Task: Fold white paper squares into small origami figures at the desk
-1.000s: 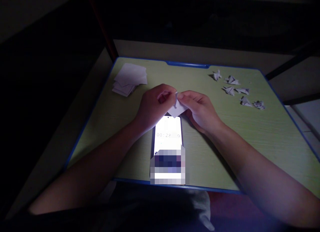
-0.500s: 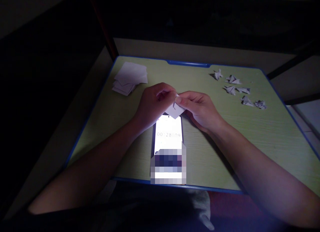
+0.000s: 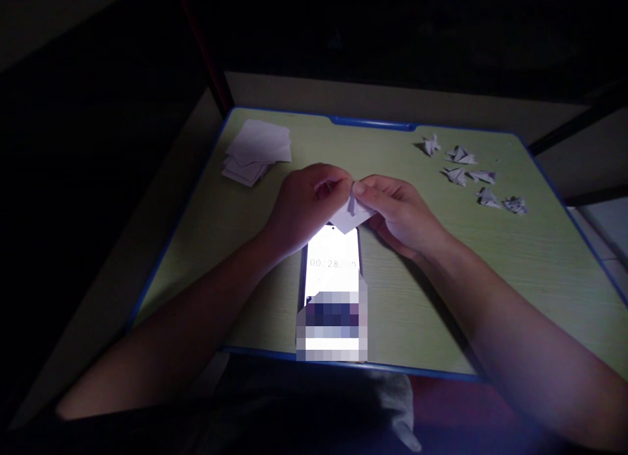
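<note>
A small folded piece of white paper is pinched between both hands above the middle of the table. My left hand is closed on its upper left side, thumb and forefinger meeting near the top. On the other side my right hand grips the paper with the thumb on the near face; its other fingers are partly hidden behind. A lit phone with timer digits lies just below the paper, its lower part blurred out. The paper's far side cannot be seen.
Loose white paper sheets are piled at the table's back left. Several folded paper figures lie at the back right. The pale green table has a blue rim, with a blue raised strip at its far edge. The surroundings are dark.
Both hands have shifted slightly right. My right thumb has moved up and right along the paper, and more of a crease or flap shows now.
</note>
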Demonstrator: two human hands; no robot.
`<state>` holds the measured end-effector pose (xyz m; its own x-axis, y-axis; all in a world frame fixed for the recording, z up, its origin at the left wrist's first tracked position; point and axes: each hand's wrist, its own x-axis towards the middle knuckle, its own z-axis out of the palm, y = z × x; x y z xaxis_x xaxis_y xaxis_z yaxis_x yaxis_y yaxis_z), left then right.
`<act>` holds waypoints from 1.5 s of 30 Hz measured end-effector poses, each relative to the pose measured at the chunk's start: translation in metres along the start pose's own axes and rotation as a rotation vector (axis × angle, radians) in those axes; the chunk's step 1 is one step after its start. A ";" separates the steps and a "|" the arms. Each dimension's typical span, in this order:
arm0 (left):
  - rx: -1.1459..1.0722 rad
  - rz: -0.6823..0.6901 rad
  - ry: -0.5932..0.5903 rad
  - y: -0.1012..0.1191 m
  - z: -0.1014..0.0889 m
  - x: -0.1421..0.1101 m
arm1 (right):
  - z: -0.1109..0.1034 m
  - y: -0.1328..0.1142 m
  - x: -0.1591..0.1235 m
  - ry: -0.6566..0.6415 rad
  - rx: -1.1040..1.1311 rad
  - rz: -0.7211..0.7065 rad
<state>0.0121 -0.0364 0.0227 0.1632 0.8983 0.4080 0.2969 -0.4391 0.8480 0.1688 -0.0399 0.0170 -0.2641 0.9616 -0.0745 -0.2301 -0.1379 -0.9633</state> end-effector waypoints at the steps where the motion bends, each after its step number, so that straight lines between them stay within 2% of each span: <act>1: 0.007 0.004 -0.004 0.000 0.000 -0.001 | 0.000 0.000 0.000 0.001 -0.006 0.000; 7: -0.031 -0.039 -0.021 -0.003 0.001 -0.001 | 0.000 -0.001 0.000 0.020 -0.039 0.022; 13: -0.091 -0.064 -0.037 -0.001 -0.002 0.001 | -0.003 0.000 0.000 -0.019 -0.044 0.016; 17: -0.097 -0.108 -0.071 -0.001 -0.003 0.002 | -0.002 -0.001 0.000 0.012 -0.045 0.041; 25: -0.067 -0.072 -0.087 -0.003 -0.004 0.003 | -0.005 0.002 0.000 -0.024 -0.071 0.019; 29: -0.119 -0.059 -0.032 -0.002 -0.003 0.003 | -0.005 0.002 0.001 0.029 -0.027 -0.007; 33: -0.149 -0.110 -0.066 -0.004 -0.001 0.003 | -0.003 0.000 0.003 0.116 0.040 -0.076; 41: -0.020 -0.096 -0.041 -0.005 0.000 -0.001 | -0.007 0.001 0.005 0.115 -0.027 -0.118; 45: -0.001 -0.108 -0.073 -0.005 -0.003 -0.001 | -0.011 0.006 0.006 0.101 -0.061 -0.109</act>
<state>0.0072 -0.0346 0.0191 0.1982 0.9366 0.2888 0.3152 -0.3400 0.8860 0.1763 -0.0319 0.0076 -0.1440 0.9895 0.0091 -0.1940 -0.0192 -0.9808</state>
